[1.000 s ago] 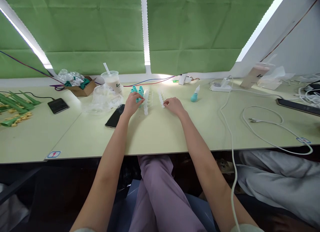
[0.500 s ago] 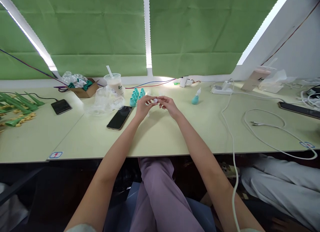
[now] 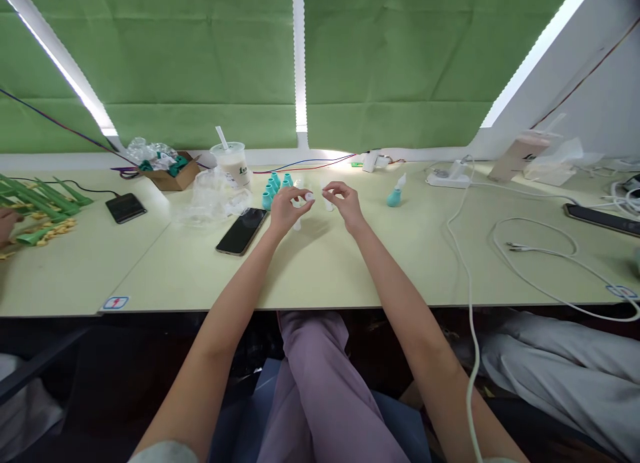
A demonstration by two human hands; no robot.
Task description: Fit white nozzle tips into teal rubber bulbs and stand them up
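My left hand point(image 3: 289, 210) is closed in a pinch on a small round white piece point(image 3: 309, 196). A short gap to the right, my right hand point(image 3: 345, 204) also pinches, thumb against fingertips; what it holds, if anything, is too small to make out. Small translucent white pieces point(image 3: 329, 205) lie on the table behind and below the hands. Several teal bulbs point(image 3: 267, 200) stand in a group just beyond my left hand, partly hidden by it. Off to the right, one teal bulb with a pointed white tip point(image 3: 394, 196) stands upright.
A black phone point(image 3: 242, 232) lies left of my left forearm, near a clear plastic bag point(image 3: 213, 200) and a drink cup point(image 3: 233, 166). Further left are a cardboard box point(image 3: 173, 176) and green plastic stems point(image 3: 43, 200) with another person's hand point(image 3: 7, 223). White cables point(image 3: 463, 250) cross the right side.
My hands have moved apart from touching each other; the round white piece stays in my left hand. Another person's hand has appeared at the far left by the green stems.
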